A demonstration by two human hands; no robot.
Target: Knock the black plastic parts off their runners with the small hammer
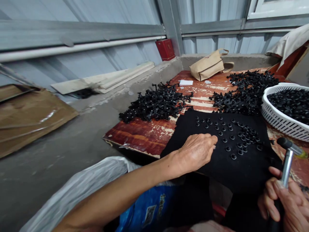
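My left hand (196, 151) is over the black cloth (241, 174), fingers pinched together. Whatever they may hold is hidden, though something small and dark shows at the fingertips. To the right of that hand, several small round black parts (233, 157) with raised centres lie scattered on the cloth. At the lower right, my right hand (287, 199) is wrapped round the grip of a small mallet (287, 167). Its metal shaft points up, and its head has one black face and one yellowish, see-through face.
Heaps of black stemmed parts (156, 101) lie on the worn red tabletop (142, 135), left and back right. A white basket (280, 122) full of black pieces stands at the right. Behind are a beige bag (207, 66) and a red tin (165, 50). A whitish sack (96, 177) hangs below the table edge.
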